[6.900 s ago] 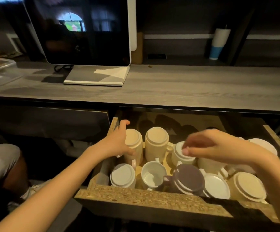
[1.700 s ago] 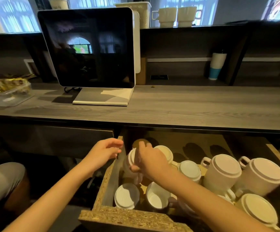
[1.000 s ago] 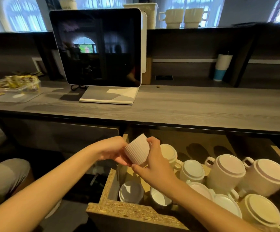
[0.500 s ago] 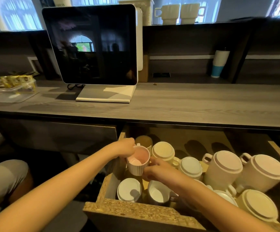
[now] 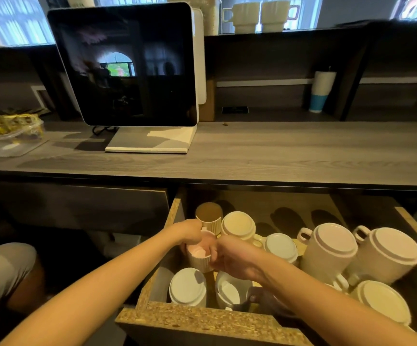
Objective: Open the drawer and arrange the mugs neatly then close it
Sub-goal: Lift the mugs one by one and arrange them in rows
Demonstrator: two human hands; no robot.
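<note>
Both hands are on one cup (image 5: 198, 255). The left hand (image 5: 190, 232) grips its rim from the far left side, fingers curled over the edge. The right hand (image 5: 232, 255) curls round its right side. The cup has ribbed sides and is pink inside. It stands upright with its mouth up, at the left side of the open drawer (image 5: 202, 320). I cannot tell if it rests on the drawer floor or is held just above it.

Just behind the cup is a second ribbed cup (image 5: 208, 216) with a brown top. Beside that sits a cream mug (image 5: 238, 224), upside down, and then a pale blue mug (image 5: 281, 247), also upside down. In front of the held cup are a white mug (image 5: 188, 287), bottom up, and an open mug (image 5: 229, 290), mouth up. A dark mug (image 5: 264, 300) lies partly under the right arm. On the right side three big mugs (image 5: 332, 242) crowd close together, tilted, bottoms showing.

Above the drawer is the grey surface (image 5: 277, 151). A dark screen (image 5: 127, 63) stands on it. A clear box (image 5: 15, 126) of yellow packets sits far left. A white and blue tumbler (image 5: 322, 92) stands on the shelf behind.
</note>
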